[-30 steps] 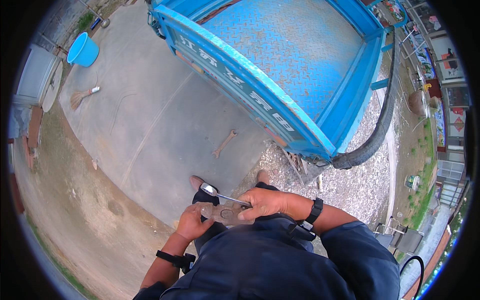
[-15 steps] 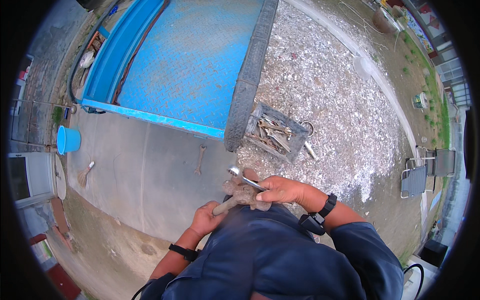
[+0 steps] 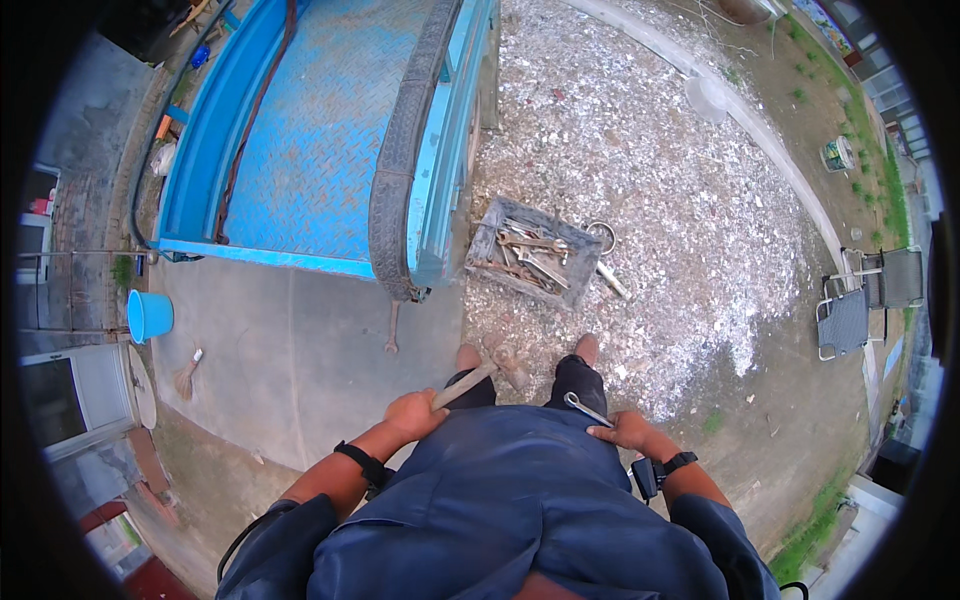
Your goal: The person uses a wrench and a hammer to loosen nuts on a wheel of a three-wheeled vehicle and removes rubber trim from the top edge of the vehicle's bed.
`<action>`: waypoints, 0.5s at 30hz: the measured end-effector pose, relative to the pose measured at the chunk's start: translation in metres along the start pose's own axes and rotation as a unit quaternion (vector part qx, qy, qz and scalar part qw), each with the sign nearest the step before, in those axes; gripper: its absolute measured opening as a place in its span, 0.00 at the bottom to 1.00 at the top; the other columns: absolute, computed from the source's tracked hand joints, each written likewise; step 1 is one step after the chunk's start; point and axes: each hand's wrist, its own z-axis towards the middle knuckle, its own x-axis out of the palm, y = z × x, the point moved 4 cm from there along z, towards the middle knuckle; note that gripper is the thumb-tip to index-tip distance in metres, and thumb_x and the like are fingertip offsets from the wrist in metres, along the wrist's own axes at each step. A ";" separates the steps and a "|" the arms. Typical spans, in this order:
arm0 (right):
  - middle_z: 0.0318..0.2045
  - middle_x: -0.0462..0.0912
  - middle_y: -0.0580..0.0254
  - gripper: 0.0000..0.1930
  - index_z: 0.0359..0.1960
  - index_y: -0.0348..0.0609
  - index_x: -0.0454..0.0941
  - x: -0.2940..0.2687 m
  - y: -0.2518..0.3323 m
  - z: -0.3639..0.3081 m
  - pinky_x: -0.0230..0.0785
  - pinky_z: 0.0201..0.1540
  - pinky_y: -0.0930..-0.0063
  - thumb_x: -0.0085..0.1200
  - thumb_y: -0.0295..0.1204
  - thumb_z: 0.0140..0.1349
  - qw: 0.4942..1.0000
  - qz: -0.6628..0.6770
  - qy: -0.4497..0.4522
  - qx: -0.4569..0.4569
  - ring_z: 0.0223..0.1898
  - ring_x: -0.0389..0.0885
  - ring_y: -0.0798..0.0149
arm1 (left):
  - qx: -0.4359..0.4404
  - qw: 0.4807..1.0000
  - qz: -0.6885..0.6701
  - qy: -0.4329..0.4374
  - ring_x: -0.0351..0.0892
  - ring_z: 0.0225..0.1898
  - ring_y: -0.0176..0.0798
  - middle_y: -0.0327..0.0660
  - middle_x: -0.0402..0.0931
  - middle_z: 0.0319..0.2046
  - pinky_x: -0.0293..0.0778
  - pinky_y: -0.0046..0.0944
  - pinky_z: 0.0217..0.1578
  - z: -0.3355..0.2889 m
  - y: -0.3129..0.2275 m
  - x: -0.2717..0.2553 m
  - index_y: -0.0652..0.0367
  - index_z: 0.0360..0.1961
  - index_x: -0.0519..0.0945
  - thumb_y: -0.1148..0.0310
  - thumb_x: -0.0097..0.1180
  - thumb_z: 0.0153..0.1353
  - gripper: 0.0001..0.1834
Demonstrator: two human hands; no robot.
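Observation:
My left hand (image 3: 414, 413) is closed around the wooden handle of a rusty-headed hammer (image 3: 467, 385); its head hangs out in front of me, between my feet. At my right hip, my right hand (image 3: 630, 431) grips a shiny wrench (image 3: 587, 408), its ring end pointing forward and left. Ahead on the ground sits a worn grey crate (image 3: 482, 246) with several wrenches (image 3: 532, 258) jumbled inside. Beside the crate are a metal ring (image 3: 603, 236) and a short pale bar (image 3: 613, 281). Another wrench (image 3: 392, 329) lies on the concrete, partly hidden by the truck bed corner.
The blue truck bed (image 3: 300, 180) with a black rubber-covered edge (image 3: 402, 170) stands ahead left. A blue bucket (image 3: 150, 316) and a small broom (image 3: 187, 375) are at far left. Folding chairs (image 3: 845, 322) stand at right. White chips (image 3: 680, 200) litter the ground ahead right.
My hands have moved apart: the right one carried the wrench away from the hammer to my right side. The hammer head swung down and forward. My view has shifted right along the truck bed.

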 end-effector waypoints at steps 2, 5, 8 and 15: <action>0.25 0.81 0.50 0.29 0.33 0.34 0.82 -0.002 -0.025 -0.002 0.72 0.38 0.64 0.58 0.56 0.59 0.998 0.057 -0.001 -0.023 0.30 0.79 0.57 | -0.014 1.000 0.013 0.012 0.81 0.44 0.57 0.53 0.81 0.39 0.74 0.53 0.46 0.010 -0.019 0.002 0.58 0.43 0.78 0.49 0.56 0.58 0.23; 0.24 0.82 0.59 0.19 0.33 0.35 0.82 -0.023 -0.057 -0.006 0.70 0.35 0.72 0.57 0.44 0.63 0.980 0.190 0.021 -0.058 0.28 0.76 0.71 | -0.026 0.999 0.012 0.028 0.80 0.45 0.58 0.54 0.82 0.40 0.74 0.52 0.47 0.035 -0.061 0.006 0.60 0.44 0.79 0.49 0.57 0.58 0.24; 0.29 0.85 0.67 0.09 0.37 0.37 0.83 -0.043 -0.110 -0.001 0.70 0.37 0.77 0.56 0.31 0.64 0.980 0.137 0.045 -0.136 0.31 0.75 0.77 | -0.037 0.999 0.004 0.027 0.81 0.45 0.57 0.55 0.82 0.40 0.74 0.51 0.47 0.065 -0.111 0.015 0.61 0.42 0.81 0.48 0.59 0.57 0.25; 0.30 0.86 0.65 0.07 0.37 0.40 0.83 -0.120 -0.246 0.007 0.72 0.39 0.76 0.60 0.28 0.59 0.916 0.344 0.096 -0.185 0.33 0.76 0.78 | -0.079 0.991 -0.105 -0.008 0.83 0.37 0.52 0.52 0.82 0.34 0.76 0.47 0.41 0.129 -0.263 0.051 0.66 0.38 0.81 0.50 0.63 0.56 0.25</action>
